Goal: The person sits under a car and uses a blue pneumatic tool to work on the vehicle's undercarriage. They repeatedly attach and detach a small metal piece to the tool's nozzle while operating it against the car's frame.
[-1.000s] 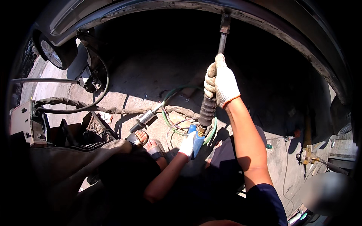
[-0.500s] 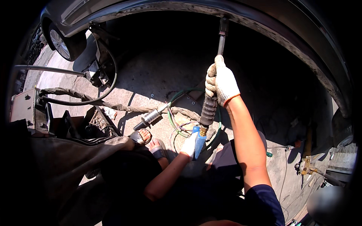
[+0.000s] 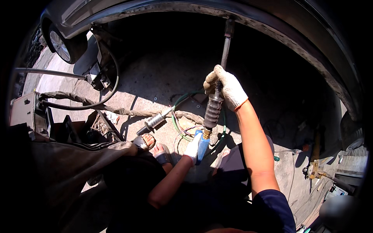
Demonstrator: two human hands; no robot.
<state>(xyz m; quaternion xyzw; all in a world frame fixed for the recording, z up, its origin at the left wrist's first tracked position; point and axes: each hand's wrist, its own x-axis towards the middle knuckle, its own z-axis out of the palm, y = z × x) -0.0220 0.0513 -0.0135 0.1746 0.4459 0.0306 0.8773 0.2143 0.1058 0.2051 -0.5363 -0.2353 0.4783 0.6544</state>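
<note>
A long slide hammer [image 3: 213, 112] runs from the dark car sill [image 3: 268, 27] down toward me, its far end joined to a fitting [image 3: 229, 28] under the sill edge. It has a bare metal rod, a black ribbed sleeve, a brass-coloured joint and a blue handle [image 3: 202, 145]. My left hand [image 3: 192, 149], in a white glove, is closed round that handle. Above the sleeve, my gloved right hand [image 3: 229, 88] is loosely curled about the rod, its fingers bent to the left side and part of the rod showing between them and the palm.
A spring-wrapped tool with a black grip [image 3: 152, 122] lies on the concrete near my sandalled feet. Green hose [image 3: 178, 103] and a sleeved cable [image 3: 128, 112] cross the floor. At the left are a metal box [image 3: 24, 112] and a clamp stand [image 3: 99, 75]; a yellow jack [image 3: 314, 167] stands right.
My right hand has moved slightly down and its grip has loosened, baring part of the rod. The blue handle has shifted slightly left, with my left hand still on it.
</note>
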